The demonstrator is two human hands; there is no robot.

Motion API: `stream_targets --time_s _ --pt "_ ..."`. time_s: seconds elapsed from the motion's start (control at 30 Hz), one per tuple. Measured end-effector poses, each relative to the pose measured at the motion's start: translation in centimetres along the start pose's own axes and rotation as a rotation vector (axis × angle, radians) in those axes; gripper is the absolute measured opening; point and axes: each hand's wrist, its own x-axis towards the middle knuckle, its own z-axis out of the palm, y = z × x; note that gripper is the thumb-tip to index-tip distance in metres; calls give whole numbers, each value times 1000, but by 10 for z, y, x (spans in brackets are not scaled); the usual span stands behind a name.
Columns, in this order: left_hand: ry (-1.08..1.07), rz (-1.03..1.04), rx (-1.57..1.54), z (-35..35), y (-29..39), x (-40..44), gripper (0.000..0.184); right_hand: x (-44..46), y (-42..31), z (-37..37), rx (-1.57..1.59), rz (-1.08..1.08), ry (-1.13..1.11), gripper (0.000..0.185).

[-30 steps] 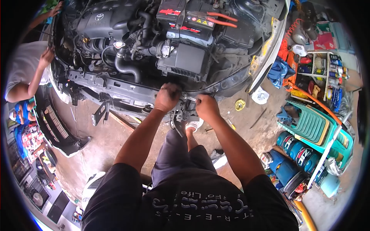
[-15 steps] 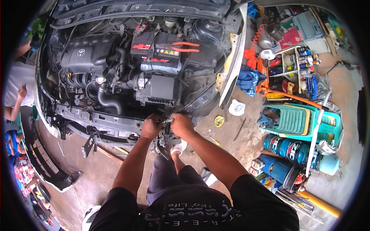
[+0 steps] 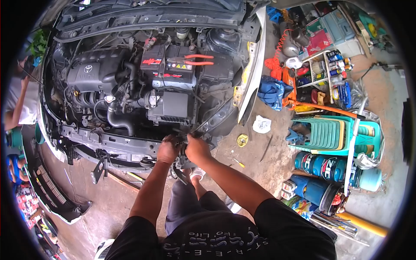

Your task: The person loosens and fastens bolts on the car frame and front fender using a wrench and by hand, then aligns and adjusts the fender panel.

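My left hand (image 3: 168, 150) and my right hand (image 3: 197, 149) are close together at the front corner of the car's engine bay. The fingers of both are curled inward over small dark parts beside the radiator support bar (image 3: 112, 142). What they pinch is hidden by the fingers and too small to name. Just beyond them sits the black air filter box (image 3: 170, 105). Pliers with red handles (image 3: 199, 60) lie on top of the car battery (image 3: 169, 69). The black engine cover (image 3: 96, 67) is farther left.
A detached bumper (image 3: 50, 186) lies on the floor at left, near another person's arm (image 3: 19, 102). To the right are stacked green stools (image 3: 325, 134), an orange floor jack (image 3: 289, 86), a rack of bottles (image 3: 340, 69) and a yellow-handled screwdriver (image 3: 239, 163).
The view has shifted slightly, so the car sits a little farther left. My hands stay at the same corner, with the right one slightly lower. The other person's arm has moved upward.
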Motion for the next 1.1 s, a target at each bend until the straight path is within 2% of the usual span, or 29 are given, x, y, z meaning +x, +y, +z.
stream_targets --time_s 0.17,0.27,0.3,0.33,0.4,0.53,0.57,0.6,0.67,0.7,0.77,0.8,0.83,0.87,0.93,0.97,1.03,1.07,1.1 --pt "-39 71 6 4 -12 -4 31 -44 7 7 -120 -230 -92 39" --pt "-17 116 -77 6 -18 -9 32 -61 -13 13 -309 -401 -124 23" --pt "-9 142 -141 4 -21 -8 33 -59 -17 18 -374 -523 -81 20" --pt "-6 145 -141 2 -23 -8 33 -54 -19 23 -377 -524 -78 20" --pt "-39 178 -323 -6 -29 -8 41 -39 -27 30 -450 -744 30 22" --pt "49 134 -447 21 -56 -5 43 3 -57 16 -435 -765 124 25" --pt "-40 -10 -220 22 -51 -6 41 13 -65 8 -394 -682 45 23" --pt "-125 -154 7 20 -42 -4 40 25 -69 0 -400 -688 46 23" --pt "36 -122 -148 -1 -16 0 30 43 -70 -13 -387 -525 -56 21" --pt "49 -94 -148 1 -14 2 28 52 -67 -15 -345 -447 -98 20" --pt "69 -67 -147 4 -10 3 26 54 -57 -16 -341 -429 -79 21" --pt "78 -122 -101 9 -7 2 24 52 -54 -24 -332 -403 -59 22" --pt "87 -175 -55 12 -5 0 23 47 -55 -35 -331 -364 -161 29" --pt "94 -174 -55 15 -4 -2 23 45 -54 -36 -335 -369 -157 29" --pt "112 -156 -128 15 -2 -6 23 36 -49 -28 -225 -178 -78 31" --pt "91 -138 -133 14 -1 -7 25 33 -45 -26 -170 -177 -78 39" --pt "44 -197 -204 7 2 -8 29 18 -46 -28 -162 -219 -114 39" --pt "26 -230 -233 3 1 -9 31 9 -50 -36 -221 -270 -202 37" --pt "-3 -139 -222 11 -11 -9 32 6 -48 -34 -314 -355 -238 32"
